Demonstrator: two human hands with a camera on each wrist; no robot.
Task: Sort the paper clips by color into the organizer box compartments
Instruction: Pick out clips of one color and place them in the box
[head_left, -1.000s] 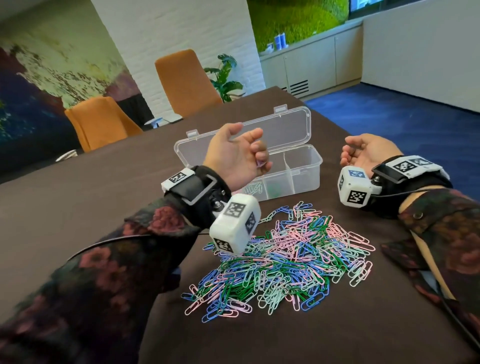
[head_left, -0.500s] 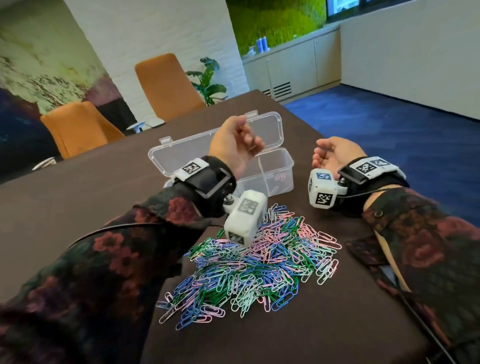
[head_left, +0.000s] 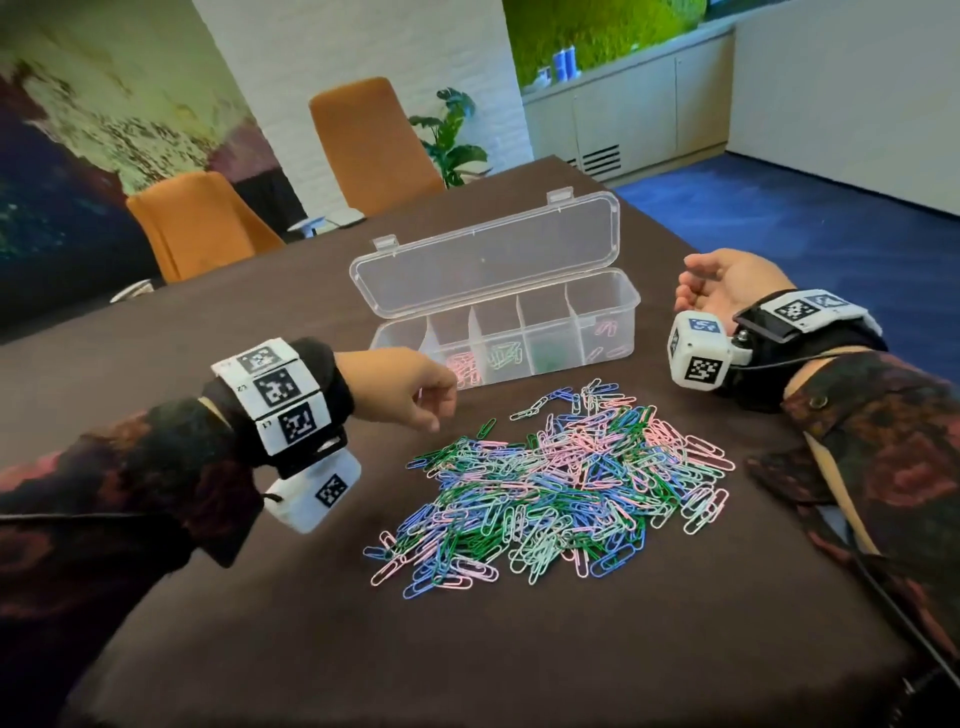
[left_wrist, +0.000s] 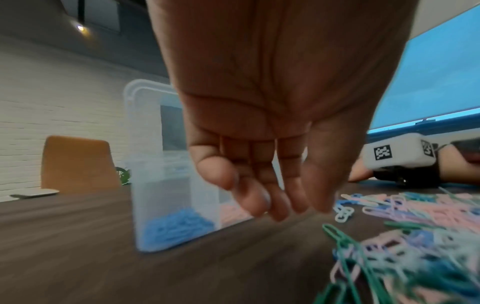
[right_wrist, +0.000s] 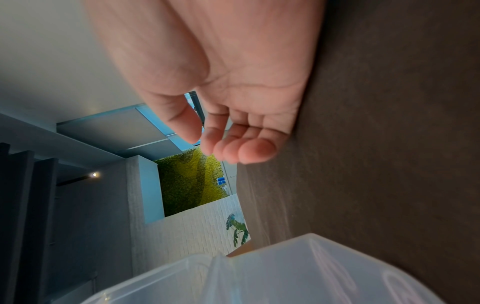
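Note:
A pile of blue, pink, dark green and pale green paper clips (head_left: 561, 483) (left_wrist: 415, 236) lies on the dark table. Behind it stands the clear organizer box (head_left: 636, 306) (left_wrist: 166, 185) (right_wrist: 285, 273), lid (head_left: 488, 260) tipped back. Its compartments hold blue clips (left_wrist: 176, 226), pink clips (head_left: 465, 364), pale green clips (head_left: 504, 356), dark green ones and a few pink clips (head_left: 605, 328) at the right end. My left hand (head_left: 441, 415) (left_wrist: 272, 205) hovers palm down just left of the pile, fingers hanging, empty. My right hand (head_left: 691, 291) (right_wrist: 221, 144) rests on its side right of the box, loosely curled, empty.
Two orange chairs (head_left: 374, 140) (head_left: 197, 223) stand behind the table's far edge, with a plant (head_left: 452, 140) beside them. The table's right edge drops to blue carpet (head_left: 805, 223). A small white object (head_left: 322, 224) lies near the far edge.
My left hand has come down from over the box, turned palm down and now hangs by the pile's left edge. The right hand has stayed put.

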